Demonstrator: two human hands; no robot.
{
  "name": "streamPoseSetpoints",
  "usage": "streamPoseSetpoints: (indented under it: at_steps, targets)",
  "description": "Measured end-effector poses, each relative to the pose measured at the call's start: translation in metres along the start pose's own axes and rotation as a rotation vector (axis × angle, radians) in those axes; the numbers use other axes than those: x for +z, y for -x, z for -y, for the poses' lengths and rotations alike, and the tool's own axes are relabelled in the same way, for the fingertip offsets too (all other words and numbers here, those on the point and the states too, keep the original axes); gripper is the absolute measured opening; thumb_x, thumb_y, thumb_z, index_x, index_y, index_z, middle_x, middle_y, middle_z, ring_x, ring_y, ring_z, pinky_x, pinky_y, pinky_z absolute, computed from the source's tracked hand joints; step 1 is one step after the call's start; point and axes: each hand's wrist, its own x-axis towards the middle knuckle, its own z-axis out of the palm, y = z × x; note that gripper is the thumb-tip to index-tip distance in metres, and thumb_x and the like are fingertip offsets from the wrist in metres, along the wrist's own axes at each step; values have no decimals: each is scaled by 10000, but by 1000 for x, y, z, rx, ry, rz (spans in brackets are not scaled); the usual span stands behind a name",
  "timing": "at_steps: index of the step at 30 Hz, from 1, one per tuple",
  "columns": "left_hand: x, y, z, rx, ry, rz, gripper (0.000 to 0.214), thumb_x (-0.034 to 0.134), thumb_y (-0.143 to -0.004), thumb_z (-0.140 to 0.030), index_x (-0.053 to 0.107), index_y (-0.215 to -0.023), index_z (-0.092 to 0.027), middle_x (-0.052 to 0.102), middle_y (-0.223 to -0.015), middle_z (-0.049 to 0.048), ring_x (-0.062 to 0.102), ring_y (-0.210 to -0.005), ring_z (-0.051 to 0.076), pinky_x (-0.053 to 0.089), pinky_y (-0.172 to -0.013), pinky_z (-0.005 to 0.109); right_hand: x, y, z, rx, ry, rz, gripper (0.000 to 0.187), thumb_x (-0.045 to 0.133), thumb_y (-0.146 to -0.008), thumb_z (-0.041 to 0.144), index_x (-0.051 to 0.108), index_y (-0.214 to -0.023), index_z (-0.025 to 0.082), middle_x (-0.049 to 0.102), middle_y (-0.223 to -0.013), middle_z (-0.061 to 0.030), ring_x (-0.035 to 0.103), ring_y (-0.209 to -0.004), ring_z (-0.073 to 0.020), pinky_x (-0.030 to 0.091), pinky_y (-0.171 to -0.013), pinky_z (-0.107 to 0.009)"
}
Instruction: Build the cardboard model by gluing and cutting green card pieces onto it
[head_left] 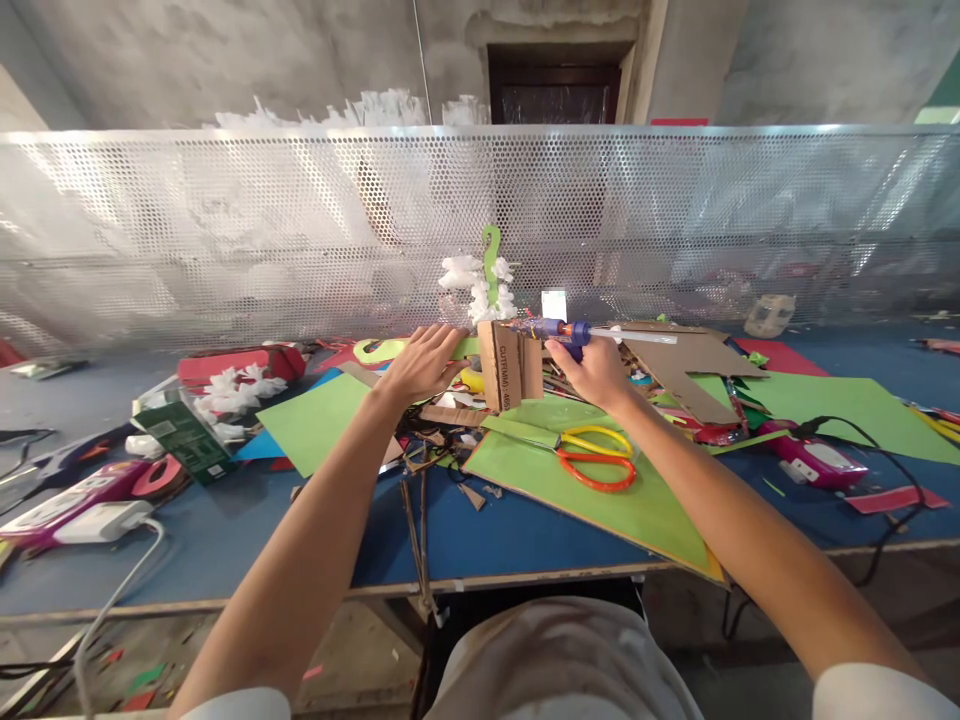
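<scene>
At mid-table my right hand (598, 372) grips a glue gun (561, 330) at the cardboard block (508, 366); left hand (426, 362) flat, perhaps pinning a green strip (377, 350); white tufts (474, 290) already on, gluing unfinished.

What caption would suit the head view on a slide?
Right hand aims a glue gun at a small cardboard piece; left hand rests beside it, scissors on the green sheet.

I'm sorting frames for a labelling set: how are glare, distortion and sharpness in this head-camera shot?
Head view: daylight glares off the perforated metal screen, washing out its left part; the wide lens bows the table edge; the left hand, the right hand gripping the glue gun, and the scissors are sharp; shadows are soft.
</scene>
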Motion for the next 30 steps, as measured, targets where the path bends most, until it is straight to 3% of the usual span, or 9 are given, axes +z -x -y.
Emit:
streamPoseSetpoints:
  at_steps: [6,10,16,24,30]
  targets:
    - [4,3,5,-41,-2,-25,498,342,-1082,-499,503,-1404,-155,643,-1137,177,574,-1028,353,449,-887,483,-2,-1,-1,-36,-10,125,518,502,-1003,619,608,-691,219,531,-574,-7,483,-568,-174,306,-606,-326]
    - [5,4,6,-69,-21,-36,500,315,-1086,-478,503,-1396,-134,641,-1143,189,575,-1020,353,450,-890,486,-2,1,-6,-9,-102,237,469,531,-997,618,590,-736,234,524,-596,7,476,-588,-174,319,-613,-331]
    - [2,3,4,-67,-1,-11,511,354,-1075,-494,517,-1386,-122,645,-1143,195,574,-1035,366,451,-890,490,-3,2,-8,17,-215,190,415,539,-997,604,676,-977,214,608,-747,-25,549,-713,-207,393,-677,-341]
    - [1,2,1,-23,-1,18,478,388,-1068,-476,524,-1374,-135,644,-1125,181,576,-1019,355,453,-893,487,-1,3,-5,-16,-42,88,393,503,-1004,572,641,-911,216,651,-810,-68,603,-757,-233,421,-722,-348]
    - [1,2,3,-37,42,13,463,399,-1062,-474,512,-1392,-169,641,-1140,176,579,-1045,356,458,-912,495,0,3,-2,-13,19,79,479,461,-1017,626,640,-819,228,589,-676,-39,566,-672,-216,381,-658,-335]
